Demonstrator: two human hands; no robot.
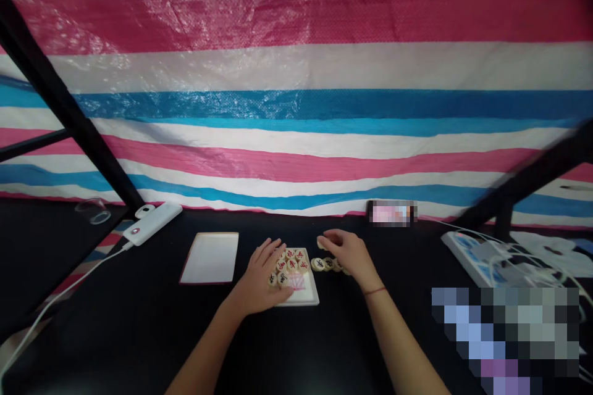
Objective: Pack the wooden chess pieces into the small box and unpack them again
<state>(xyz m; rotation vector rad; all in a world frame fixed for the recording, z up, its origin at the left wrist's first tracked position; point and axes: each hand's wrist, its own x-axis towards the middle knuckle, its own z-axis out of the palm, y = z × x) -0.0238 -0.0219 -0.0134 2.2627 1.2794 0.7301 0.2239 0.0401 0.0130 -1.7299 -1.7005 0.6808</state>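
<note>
A shallow white box point(309, 297) lies on the table with round Chinese chess pieces point(291, 264) in rows in it, several with red characters and some with black. My left hand point(260, 279) rests over the box's left side, fingers stretched out and apart, hiding part of the box and some pieces. Just right of the box, my right hand point(349, 254) pinches a pale chess piece point(321, 242) between thumb and fingers. Below that hand, a row of loose pieces point(318, 264) lies on the table, partly covered by it.
A white box lid point(209, 258) lies open side up at left. Behind it are a white power bank point(154, 223) with a cable and a clear cup point(98, 212). A phone point(391, 213) leans at the back. At right is a power strip point(467, 257) with tangled cables.
</note>
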